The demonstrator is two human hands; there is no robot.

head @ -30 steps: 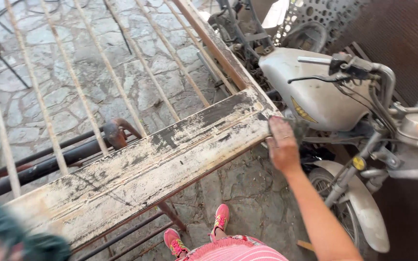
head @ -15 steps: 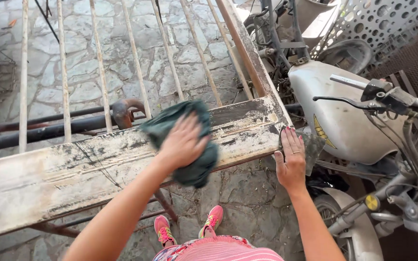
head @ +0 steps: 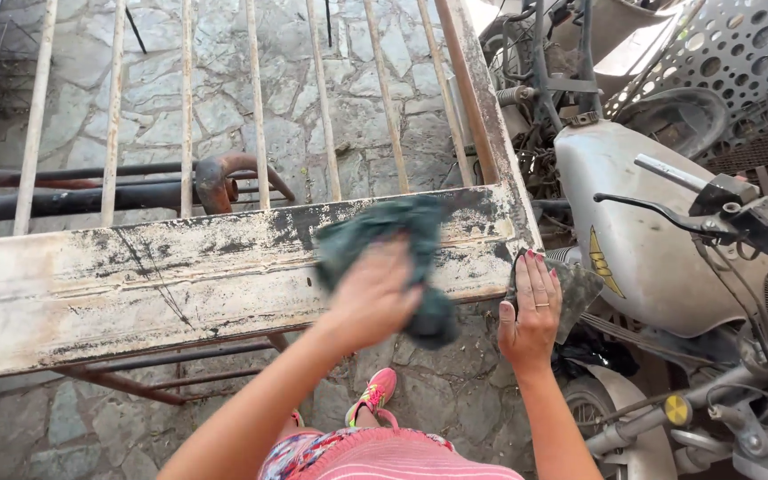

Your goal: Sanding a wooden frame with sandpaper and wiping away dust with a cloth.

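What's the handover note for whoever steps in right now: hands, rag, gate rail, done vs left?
Left hand: pressing a dark green rag flat on the wide metal rail of the barred gate frame, near its right end; image blurred there.
Right hand: on the rail's right corner, resting on a grey sheet, possibly sandpaper.
Rail: mostly pale with dark patches and scratches along its length, darkest around the rag.
Done or left: cannot be judged for certain; dark residue shows across the rail.
Motorcycle stands close on the right.
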